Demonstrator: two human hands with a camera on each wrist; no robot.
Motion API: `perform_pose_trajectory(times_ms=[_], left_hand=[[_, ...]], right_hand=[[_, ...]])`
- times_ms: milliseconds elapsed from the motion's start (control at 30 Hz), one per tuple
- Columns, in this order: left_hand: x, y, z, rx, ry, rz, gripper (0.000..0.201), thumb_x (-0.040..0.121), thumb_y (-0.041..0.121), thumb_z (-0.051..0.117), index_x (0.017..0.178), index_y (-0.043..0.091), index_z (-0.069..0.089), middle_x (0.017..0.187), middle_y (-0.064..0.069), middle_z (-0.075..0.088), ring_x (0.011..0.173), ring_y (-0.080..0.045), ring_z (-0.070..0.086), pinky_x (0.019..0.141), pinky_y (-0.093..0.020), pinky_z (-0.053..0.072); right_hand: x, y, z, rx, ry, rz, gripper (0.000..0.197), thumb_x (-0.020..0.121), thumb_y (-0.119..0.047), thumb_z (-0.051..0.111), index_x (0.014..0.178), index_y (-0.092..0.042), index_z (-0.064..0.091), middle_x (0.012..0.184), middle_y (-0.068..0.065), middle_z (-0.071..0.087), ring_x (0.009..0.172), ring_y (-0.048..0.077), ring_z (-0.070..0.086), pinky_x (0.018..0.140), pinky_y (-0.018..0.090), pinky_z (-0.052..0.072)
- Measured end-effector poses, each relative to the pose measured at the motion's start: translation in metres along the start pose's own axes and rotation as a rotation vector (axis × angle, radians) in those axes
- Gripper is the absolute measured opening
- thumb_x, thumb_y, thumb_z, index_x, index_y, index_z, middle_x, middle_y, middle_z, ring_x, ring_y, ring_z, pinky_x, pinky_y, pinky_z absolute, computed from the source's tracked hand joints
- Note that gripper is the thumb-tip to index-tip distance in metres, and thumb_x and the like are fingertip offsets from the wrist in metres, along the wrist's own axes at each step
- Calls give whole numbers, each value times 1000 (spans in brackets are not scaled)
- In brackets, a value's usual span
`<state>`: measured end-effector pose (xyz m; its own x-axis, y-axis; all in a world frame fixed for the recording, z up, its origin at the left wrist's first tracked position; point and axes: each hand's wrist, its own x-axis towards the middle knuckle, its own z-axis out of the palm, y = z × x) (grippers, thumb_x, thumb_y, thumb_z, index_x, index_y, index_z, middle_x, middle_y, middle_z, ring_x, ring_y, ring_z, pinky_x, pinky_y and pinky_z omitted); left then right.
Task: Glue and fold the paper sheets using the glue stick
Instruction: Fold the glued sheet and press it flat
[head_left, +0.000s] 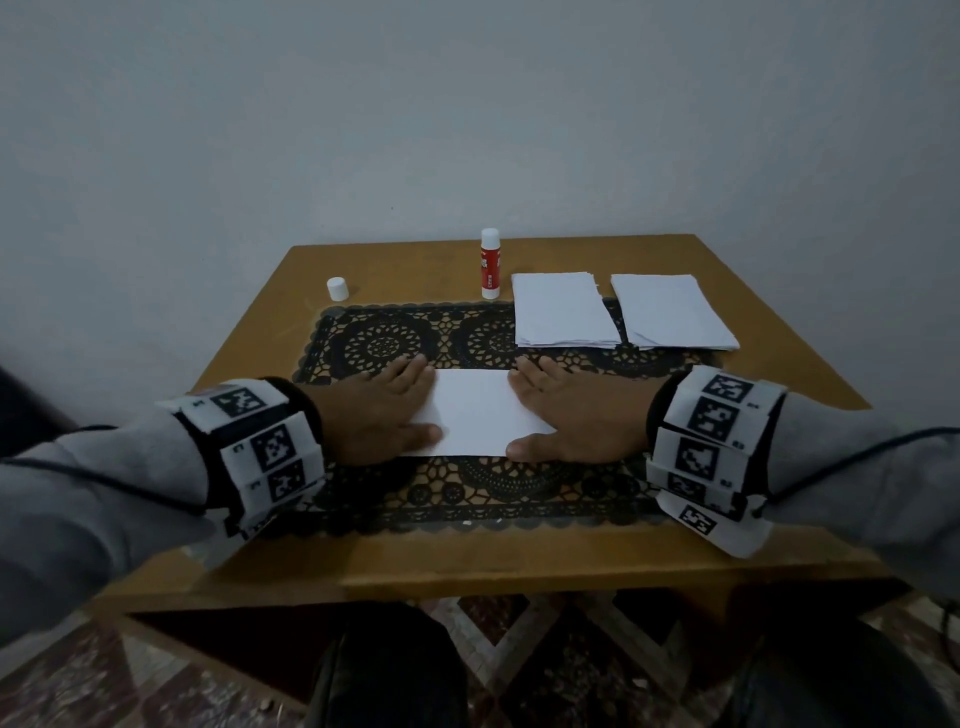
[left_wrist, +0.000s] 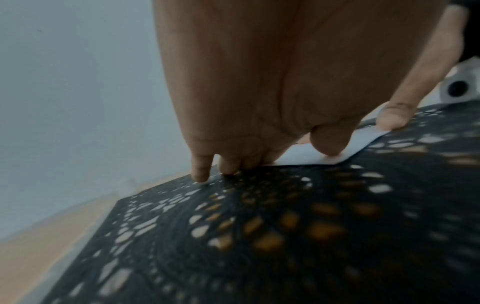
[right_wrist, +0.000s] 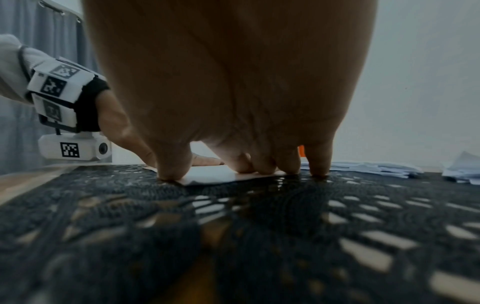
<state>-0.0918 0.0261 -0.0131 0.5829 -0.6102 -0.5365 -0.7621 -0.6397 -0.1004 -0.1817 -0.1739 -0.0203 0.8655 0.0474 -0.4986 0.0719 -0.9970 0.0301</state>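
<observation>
A folded white paper sheet (head_left: 480, 410) lies flat on the black lace mat (head_left: 467, 493) in the middle of the table. My left hand (head_left: 384, 410) presses flat on its left end and my right hand (head_left: 566, 415) presses flat on its right end, fingers straight. The left wrist view shows the fingertips (left_wrist: 327, 144) on the sheet (left_wrist: 306, 156); the right wrist view shows the fingertips (right_wrist: 171, 168) on its edge (right_wrist: 213, 174). The uncapped red and white glue stick (head_left: 490, 264) stands upright at the back of the table. Its white cap (head_left: 337, 289) sits to the left.
Two stacks of white paper (head_left: 563, 309) (head_left: 672, 312) lie at the back right, partly on the mat. The wooden table (head_left: 519, 561) stands against a pale wall. My legs are below the front edge.
</observation>
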Motion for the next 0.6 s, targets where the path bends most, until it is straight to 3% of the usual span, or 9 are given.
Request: perform_pose_trajectory(times_ms=[100,267,467,600], left_hand=[[-9,13,8,38,6,9,82,95,60,16,148,9,-20,155,-8,-25,145,-20,-18,120,-40,-1],[-7,35,5,47,-8,177,77,97,57,15,148,11,-20,155,-8,-26,145,-18,-19,120,-37,-2],[2,-6,3,17,13,47,75,98,54,19,149,14,-19,156,-3,-25,144,-19,-21,120,-42,1],[13,17,-5,25,36,78,75,99,52,23,150,13,-16,157,-4,-22,145,-19,-18,120,-43,3]], right_hand=[[0,-4,2,-5,5,9,86,96,-62,25,152,-10,-15,159,10,-22,148,25,-16,122,43,3],[-4,-14,5,-39,-15,-48,85,97,-62,24,151,-12,-17,158,9,-24,147,24,-18,122,40,0],[-3,8,-3,14,1,26,80,98,-59,21,152,-11,-15,159,6,-21,148,24,-15,122,41,2],[6,-22,-7,-7,17,1,82,99,-57,24,152,-6,-12,160,10,-18,148,27,-13,122,42,5]])
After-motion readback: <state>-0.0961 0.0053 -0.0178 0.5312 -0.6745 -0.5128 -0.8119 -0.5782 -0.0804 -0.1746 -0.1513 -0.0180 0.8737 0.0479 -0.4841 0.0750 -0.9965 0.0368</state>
